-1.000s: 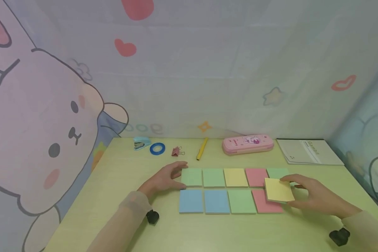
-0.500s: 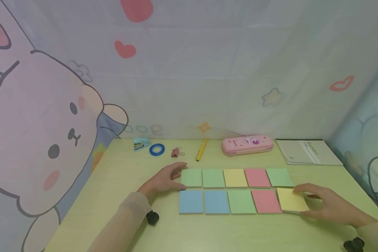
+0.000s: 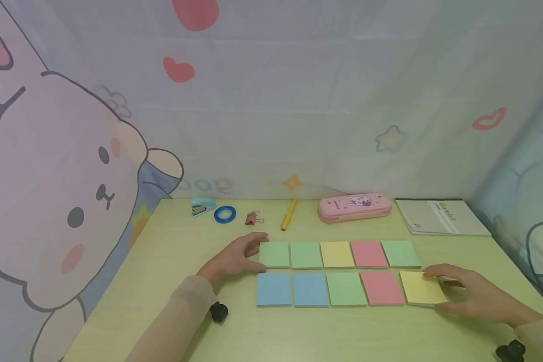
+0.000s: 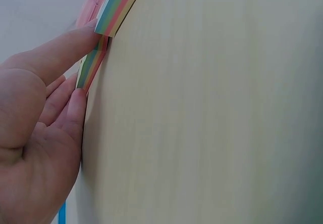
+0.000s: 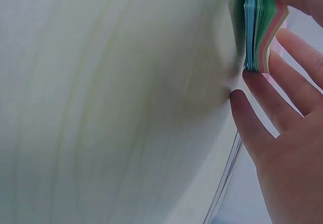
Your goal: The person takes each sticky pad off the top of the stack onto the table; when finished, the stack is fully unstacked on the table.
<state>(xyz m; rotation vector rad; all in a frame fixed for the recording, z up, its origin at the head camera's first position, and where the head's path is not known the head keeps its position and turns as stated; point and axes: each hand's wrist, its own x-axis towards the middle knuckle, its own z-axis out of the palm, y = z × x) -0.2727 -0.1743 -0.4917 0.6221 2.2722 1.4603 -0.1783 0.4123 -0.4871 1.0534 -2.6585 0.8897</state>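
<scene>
We see the right hand [image 3: 472, 296], fingers straight, touching the yellow pad [image 3: 423, 287] at lower right, squaring it into the lower row. Left hand [image 3: 235, 259], flat, steadies the green pad [image 3: 274, 254] at the row's left end.

Soft, even light falls on my counter [image 3: 172, 261], with faint shadows and no glare. My head view bends at its edges; both wrist views are blurry up close.
</scene>
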